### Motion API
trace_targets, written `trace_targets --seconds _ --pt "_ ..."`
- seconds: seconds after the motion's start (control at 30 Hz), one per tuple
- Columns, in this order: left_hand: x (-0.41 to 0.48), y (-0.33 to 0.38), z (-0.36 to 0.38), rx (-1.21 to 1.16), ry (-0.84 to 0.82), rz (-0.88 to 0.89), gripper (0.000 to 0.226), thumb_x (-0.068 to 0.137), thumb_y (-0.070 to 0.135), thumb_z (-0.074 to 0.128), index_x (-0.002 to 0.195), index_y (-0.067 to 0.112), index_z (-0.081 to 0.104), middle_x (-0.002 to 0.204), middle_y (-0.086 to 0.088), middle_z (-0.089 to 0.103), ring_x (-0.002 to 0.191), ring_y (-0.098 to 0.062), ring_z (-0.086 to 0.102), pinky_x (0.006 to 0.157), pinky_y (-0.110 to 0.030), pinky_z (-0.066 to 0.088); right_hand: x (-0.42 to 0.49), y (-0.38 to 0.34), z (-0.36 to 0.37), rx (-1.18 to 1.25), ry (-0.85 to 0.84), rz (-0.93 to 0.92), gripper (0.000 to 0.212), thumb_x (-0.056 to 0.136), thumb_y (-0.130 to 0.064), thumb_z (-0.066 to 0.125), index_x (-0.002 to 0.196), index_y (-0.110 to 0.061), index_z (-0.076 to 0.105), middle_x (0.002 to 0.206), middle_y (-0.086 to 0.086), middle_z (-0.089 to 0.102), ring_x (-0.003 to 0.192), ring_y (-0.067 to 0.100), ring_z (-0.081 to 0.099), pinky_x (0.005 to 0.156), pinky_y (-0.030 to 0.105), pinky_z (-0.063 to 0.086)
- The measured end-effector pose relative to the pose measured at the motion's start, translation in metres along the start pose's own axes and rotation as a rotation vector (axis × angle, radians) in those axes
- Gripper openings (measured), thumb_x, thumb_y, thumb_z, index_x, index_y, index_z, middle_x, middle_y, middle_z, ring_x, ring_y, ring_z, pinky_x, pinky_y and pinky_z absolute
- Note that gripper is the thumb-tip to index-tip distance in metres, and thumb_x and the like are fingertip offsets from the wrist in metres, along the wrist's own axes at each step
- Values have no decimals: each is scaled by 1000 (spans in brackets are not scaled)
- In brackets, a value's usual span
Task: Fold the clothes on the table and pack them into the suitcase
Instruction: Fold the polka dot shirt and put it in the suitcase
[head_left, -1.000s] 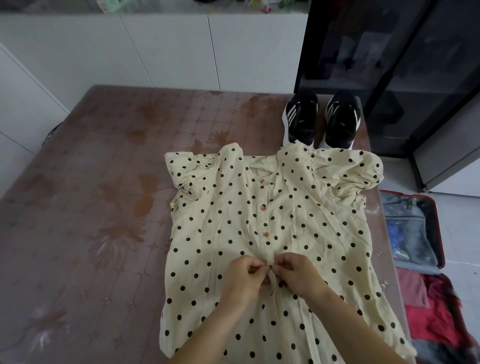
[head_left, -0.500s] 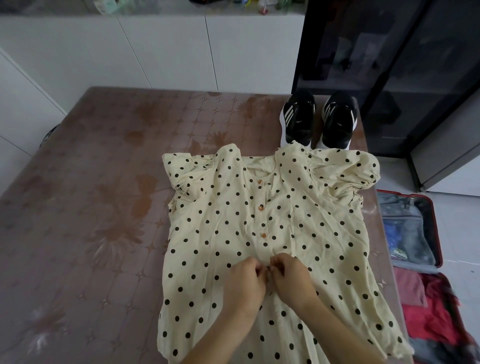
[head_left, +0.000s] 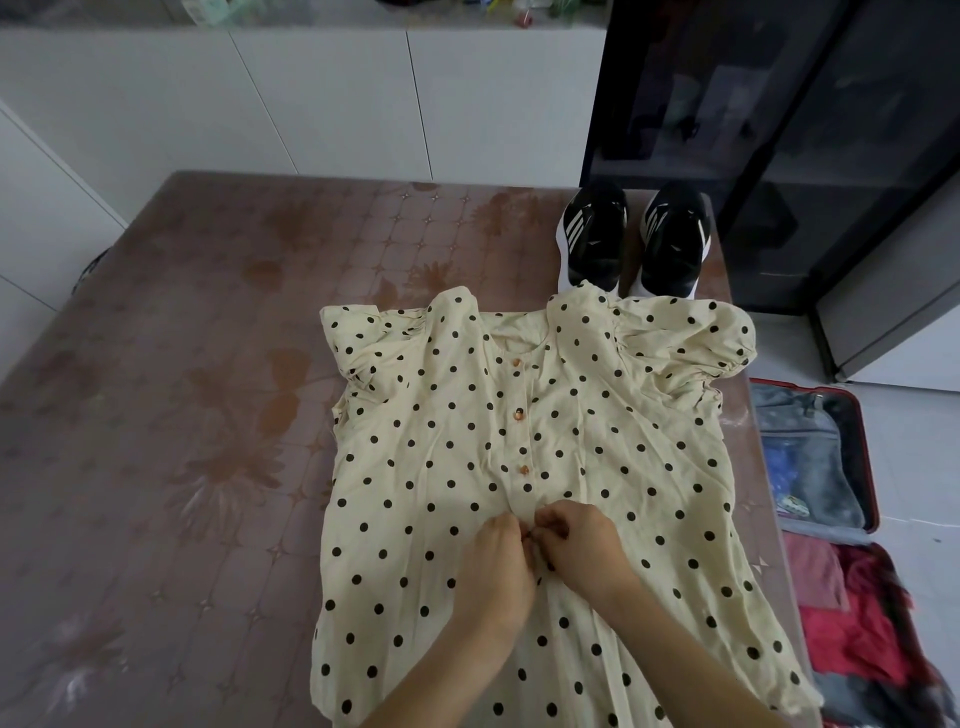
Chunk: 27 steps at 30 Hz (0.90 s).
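Dress (head_left: 441, 467): cream, polka-dot, flat on worktop (head_left: 182, 415), centre.
Left grip (head_left: 498, 566): fingers curled, pinching dress placket.
Right grip (head_left: 582, 551): pinching same placket.
Suitcase (head_left: 810, 415): open, right edge.

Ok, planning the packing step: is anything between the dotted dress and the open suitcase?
Nothing visible. The dress lies at the right edge of the table; the suitcase lies open on the floor right beside it. The sneakers stand farther back, off that path.
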<state>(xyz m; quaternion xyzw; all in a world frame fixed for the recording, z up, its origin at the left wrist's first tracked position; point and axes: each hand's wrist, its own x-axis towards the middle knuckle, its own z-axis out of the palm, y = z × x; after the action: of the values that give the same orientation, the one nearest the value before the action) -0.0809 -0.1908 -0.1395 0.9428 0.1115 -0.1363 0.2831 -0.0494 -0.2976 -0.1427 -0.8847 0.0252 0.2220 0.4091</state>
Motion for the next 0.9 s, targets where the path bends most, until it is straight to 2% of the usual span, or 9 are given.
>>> trace_targets --seconds 0.1,0.17,0.23,0.37,0.47,0.6,0.77,0.83,0.9 --pt "-2 -1 1 45 -17 37 20 94 13 44 108 14 58 108 1 61 96 -15 59 76 -24 44 3 2 0 37 3 49 19 80 -12 63 63 -18 58 63 -7 58 61 8 54 57 12 41" --pt "-3 -1 1 74 -21 67 23 93 10 43 112 14 56 110 0 59 96 -15 59 75 -24 44 5 3 0 48 3 69 22 77 -17 65 61 -6 56 55 -2 51 53 10 47 55 21 41" --pt "-3 0 1 86 -11 83 23 95 11 42 113 13 55 110 0 59 96 -15 59 74 -23 44 7 3 0 61 -6 71 22 75 -14 65 61 -2 54 55 0 48 52 11 44 53 22 39" --pt "-4 -1 2 104 1 108 24 95 11 41 114 13 55 111 -1 58 96 -17 59 72 -24 43 7 3 -2 86 -19 59 14 73 -7 63 62 -4 54 56 -1 50 53 11 46 52 21 39" --pt "-5 -1 0 85 -3 117 23 95 12 43 113 14 56 110 0 58 96 -16 59 71 -20 39 6 4 -2 62 -44 27 22 73 -7 65 61 -15 48 57 -3 50 54 10 43 53 20 38" --pt "-2 -1 -7 -190 16 -15 15 91 13 53 93 21 66 86 12 64 75 0 57 65 -8 41 4 4 -4 4 -68 -52 25 74 -6 62 65 -22 45 60 -8 49 56 7 42 55 16 37" --pt "8 -4 -15 -460 -51 -158 32 89 12 61 66 34 59 67 9 67 68 -9 67 73 -27 55 0 9 -6 72 -101 -122 23 81 -2 56 79 -24 50 66 -7 56 60 10 51 62 19 44" --pt "9 -4 -18 -486 -67 -129 32 88 13 63 66 36 59 66 12 66 66 -4 65 72 -22 54 -2 12 -6 181 -78 -103 18 83 -1 55 84 -18 53 67 0 60 60 16 54 61 27 48" --pt "5 -3 -19 -458 -70 -77 31 87 14 66 71 38 57 73 16 64 69 4 63 71 -11 50 -4 13 -6 228 -66 -84 16 83 0 55 83 -16 52 61 -4 54 54 8 45 55 23 41"
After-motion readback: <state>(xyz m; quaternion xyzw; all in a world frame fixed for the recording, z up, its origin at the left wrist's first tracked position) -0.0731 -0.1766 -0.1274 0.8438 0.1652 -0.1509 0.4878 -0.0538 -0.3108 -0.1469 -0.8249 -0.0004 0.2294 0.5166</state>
